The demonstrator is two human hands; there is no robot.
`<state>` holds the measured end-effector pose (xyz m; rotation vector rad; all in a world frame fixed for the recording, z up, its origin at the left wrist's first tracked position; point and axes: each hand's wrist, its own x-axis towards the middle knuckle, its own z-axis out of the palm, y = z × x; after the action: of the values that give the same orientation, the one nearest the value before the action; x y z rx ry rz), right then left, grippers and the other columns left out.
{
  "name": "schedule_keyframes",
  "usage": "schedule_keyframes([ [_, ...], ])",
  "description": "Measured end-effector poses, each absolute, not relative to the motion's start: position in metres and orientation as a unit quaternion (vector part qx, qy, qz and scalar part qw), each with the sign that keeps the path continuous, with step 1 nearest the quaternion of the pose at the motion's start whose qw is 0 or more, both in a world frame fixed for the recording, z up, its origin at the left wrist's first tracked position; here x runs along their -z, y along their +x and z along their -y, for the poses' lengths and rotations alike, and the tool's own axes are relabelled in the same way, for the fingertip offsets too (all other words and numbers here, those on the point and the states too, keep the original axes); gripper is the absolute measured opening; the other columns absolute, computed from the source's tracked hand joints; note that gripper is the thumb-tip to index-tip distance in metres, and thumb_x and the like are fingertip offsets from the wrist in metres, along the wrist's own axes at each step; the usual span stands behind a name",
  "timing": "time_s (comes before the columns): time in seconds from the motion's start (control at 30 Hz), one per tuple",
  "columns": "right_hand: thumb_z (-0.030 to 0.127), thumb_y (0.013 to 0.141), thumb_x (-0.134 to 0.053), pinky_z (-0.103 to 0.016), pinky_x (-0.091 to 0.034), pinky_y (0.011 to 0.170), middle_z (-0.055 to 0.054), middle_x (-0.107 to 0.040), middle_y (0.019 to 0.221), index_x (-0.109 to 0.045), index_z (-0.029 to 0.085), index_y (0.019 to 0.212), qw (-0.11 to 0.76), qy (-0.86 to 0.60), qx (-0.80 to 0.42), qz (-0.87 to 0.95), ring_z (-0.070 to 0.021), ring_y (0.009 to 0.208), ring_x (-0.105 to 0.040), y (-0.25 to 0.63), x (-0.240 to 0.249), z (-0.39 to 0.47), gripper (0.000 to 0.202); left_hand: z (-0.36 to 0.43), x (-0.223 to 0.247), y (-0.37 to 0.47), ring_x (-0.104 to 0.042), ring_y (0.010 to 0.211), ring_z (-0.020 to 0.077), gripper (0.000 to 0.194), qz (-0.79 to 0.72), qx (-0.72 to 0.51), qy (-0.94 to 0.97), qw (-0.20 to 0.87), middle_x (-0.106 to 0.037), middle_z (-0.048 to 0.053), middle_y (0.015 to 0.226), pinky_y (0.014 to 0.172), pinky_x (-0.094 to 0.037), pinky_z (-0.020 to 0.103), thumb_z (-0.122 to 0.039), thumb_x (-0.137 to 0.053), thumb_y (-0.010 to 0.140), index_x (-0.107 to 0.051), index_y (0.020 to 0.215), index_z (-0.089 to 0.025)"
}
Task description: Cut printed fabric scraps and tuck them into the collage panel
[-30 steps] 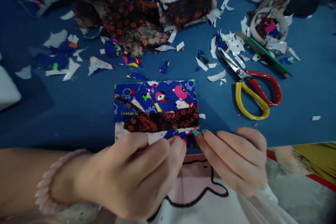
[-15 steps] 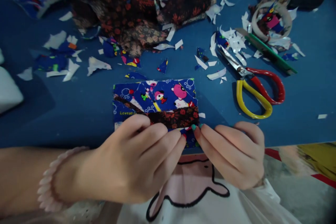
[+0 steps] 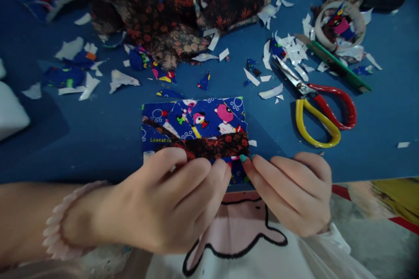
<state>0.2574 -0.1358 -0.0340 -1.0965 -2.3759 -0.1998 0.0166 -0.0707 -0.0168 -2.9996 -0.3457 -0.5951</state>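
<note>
A rectangular piece covered in blue cartoon-print scraps (image 3: 209, 117) lies near the table's front edge, with a dark floral strip (image 3: 216, 146) across it. My left hand (image 3: 176, 200) is closed over the piece's lower left part, knuckles up, its fingertips hidden beneath. At the lower right edge, my right hand (image 3: 291, 192) has thumb and index finger pinched together, green nails touching the piece by the strip's end. Whatever lies between the fingertips of either hand is too small or hidden to make out.
Scissors with red and yellow handles (image 3: 304, 91) lie open to the right, beside a green cutter (image 3: 340, 65) and tape rolls (image 3: 319, 37). Dark floral fabric (image 3: 147, 8) and cut scraps spread behind. A white object (image 3: 11, 111) stands at the left edge.
My left hand's fingers have shifted slightly, uncovering a little more of the printed lettering. The right hand keeps its pinch at almost the same spot.
</note>
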Motion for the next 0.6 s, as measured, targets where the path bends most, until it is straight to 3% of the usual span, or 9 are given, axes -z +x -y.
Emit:
schedule_keyframes([
  [0.27,0.008,0.095,-0.058,-0.039,-0.044,0.069,-0.002,-0.077,0.099,-0.076,0.021,0.084,0.253,-0.405,0.061,0.877,-0.0162,0.086,-0.059,0.2556,0.0321,0.1351,0.025,0.0698,0.0221,0.0161,-0.058,0.081,0.0201,0.036,0.111,0.197,-0.974,0.009,-0.075,0.006,0.1,0.066,-0.039,0.039,-0.014,-0.039,0.099,-0.074,0.106,-0.016],
  [0.4,0.008,0.093,-0.06,-0.04,-0.044,0.071,-0.004,-0.076,0.105,-0.075,0.016,0.093,0.26,-0.411,0.043,0.873,-0.0171,0.09,-0.06,0.2553,0.0357,0.1367,0.017,0.0687,0.0213,0.0161,-0.059,0.086,0.0208,0.033,0.123,0.177,-0.977,0.003,-0.074,0.006,0.102,0.068,-0.04,0.04,-0.014,-0.04,0.1,-0.071,0.109,-0.014],
  [0.6,0.004,0.089,-0.065,-0.04,-0.042,0.069,-0.005,-0.077,0.097,-0.071,0.012,0.091,0.268,-0.412,0.043,0.87,-0.0168,0.088,-0.06,0.2528,0.0354,0.1352,0.01,0.0691,0.0194,0.0173,-0.059,0.09,0.0223,0.029,0.137,0.187,-0.973,-0.009,-0.072,0.008,0.104,0.072,-0.04,0.041,-0.012,-0.04,0.101,-0.067,0.113,-0.01],
])
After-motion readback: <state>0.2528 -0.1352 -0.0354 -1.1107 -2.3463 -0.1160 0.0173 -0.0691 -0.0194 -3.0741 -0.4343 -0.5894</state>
